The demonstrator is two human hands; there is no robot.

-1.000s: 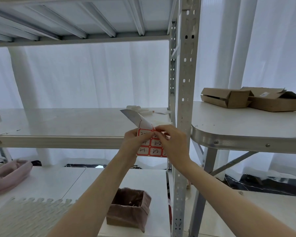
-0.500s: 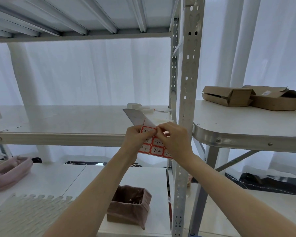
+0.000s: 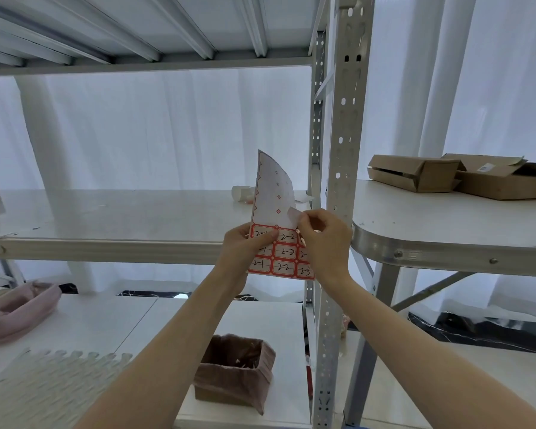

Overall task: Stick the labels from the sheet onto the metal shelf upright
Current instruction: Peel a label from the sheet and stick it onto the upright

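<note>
On the white lower shelf board (image 3: pixel 260 320), nearest, a small brown open box (image 3: pixel 235 370). Higher, the white sheet of red-framed labels (image 3: pixel 282 258), gripped at its left edge by the left hand (image 3: pixel 242 252), one lifted label (image 3: pixel 294 215) pinched in the curled right hand (image 3: pixel 325 243), just beside the grey perforated metal shelf upright (image 3: pixel 342 150). Behind, two flat cardboard boxes (image 3: pixel 415 173) on a white table (image 3: pixel 446 218), then white curtain (image 3: pixel 167 131).
</note>
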